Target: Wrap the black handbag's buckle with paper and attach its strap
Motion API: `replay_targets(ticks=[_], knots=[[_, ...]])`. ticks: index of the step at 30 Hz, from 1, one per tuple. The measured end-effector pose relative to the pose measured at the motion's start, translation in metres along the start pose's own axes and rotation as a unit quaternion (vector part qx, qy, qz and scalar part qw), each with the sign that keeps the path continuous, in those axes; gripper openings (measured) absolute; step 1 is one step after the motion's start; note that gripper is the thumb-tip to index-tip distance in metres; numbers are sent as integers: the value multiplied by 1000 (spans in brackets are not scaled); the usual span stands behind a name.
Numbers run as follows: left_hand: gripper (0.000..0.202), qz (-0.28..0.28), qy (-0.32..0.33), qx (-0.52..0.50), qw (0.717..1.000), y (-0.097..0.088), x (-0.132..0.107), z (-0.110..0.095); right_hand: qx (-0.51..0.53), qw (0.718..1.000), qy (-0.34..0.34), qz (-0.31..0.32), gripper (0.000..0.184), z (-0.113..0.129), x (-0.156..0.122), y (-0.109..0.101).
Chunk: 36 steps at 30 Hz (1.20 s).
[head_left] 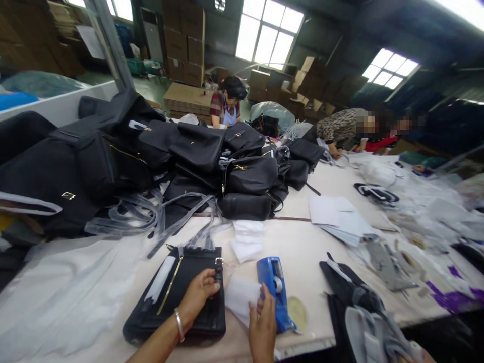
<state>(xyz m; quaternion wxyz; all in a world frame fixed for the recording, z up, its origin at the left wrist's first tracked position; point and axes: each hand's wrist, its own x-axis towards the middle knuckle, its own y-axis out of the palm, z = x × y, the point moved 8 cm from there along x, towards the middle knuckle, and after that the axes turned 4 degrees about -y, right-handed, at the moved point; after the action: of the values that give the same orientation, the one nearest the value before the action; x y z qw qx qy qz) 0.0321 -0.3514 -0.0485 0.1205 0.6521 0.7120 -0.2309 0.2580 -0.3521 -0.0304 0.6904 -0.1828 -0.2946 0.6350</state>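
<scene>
A black bag [189, 317] with a gold zipper lies on the table in front of me. White wrapping covers part of its left side, and clear-wrapped straps trail from its top. My left hand [198, 297], with a silver bangle at the wrist, is closed on the bag's short buckled strap [218, 275] at the right edge. Between the fingers of my right hand [263, 315] is a thin white wrapping sheet [242, 297], just right of the bag. A blue tape dispenser [273, 292] stands right beside that hand.
Black bags [200, 146] are heaped across the back and left. More white sheets [248, 239] and white cards [336, 214] lie on the table [295, 237]. A roll of tape [297, 312] is near the front edge. Co-workers [340, 128] bend over the far side.
</scene>
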Motion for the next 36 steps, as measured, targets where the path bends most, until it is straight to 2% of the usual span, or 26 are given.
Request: replay_targets(ticks=[2,4,7,10,12,14,18,20,22,26,31,36], knots=[[32,34,-3,-110,993,0,-4,0,24,999,30,6,55,4,9,-6],[30,58,4,-179,982,1,-7,-6,55,996,55,48,55,9,25,-14],[21,56,60,-145,986,0,-13,-27,79,986,40,141,42,27,60,-29],[12,31,137,-68,988,-4,-25,-52,54,977,-30,203,34,53,96,-34],[12,20,161,-36,986,-6,-32,-61,32,972,-85,218,32,70,111,-22],[13,12,164,-18,986,-6,-36,-62,16,967,-124,223,32,83,116,0],[17,-19,137,-9,990,-10,-32,-53,69,942,-166,283,32,109,106,47],[19,-22,117,-13,993,-10,-28,-49,112,925,-175,317,30,123,104,55],[20,-18,102,-18,994,-9,-25,-49,132,921,-171,323,29,131,110,50],[21,-9,99,-28,995,-8,-22,-50,140,924,-148,325,23,134,126,40],[27,40,52,-101,993,-1,-12,-38,182,912,-77,360,23,111,115,58],[31,17,35,-185,982,-2,-1,-35,249,899,-12,360,28,102,118,58]])
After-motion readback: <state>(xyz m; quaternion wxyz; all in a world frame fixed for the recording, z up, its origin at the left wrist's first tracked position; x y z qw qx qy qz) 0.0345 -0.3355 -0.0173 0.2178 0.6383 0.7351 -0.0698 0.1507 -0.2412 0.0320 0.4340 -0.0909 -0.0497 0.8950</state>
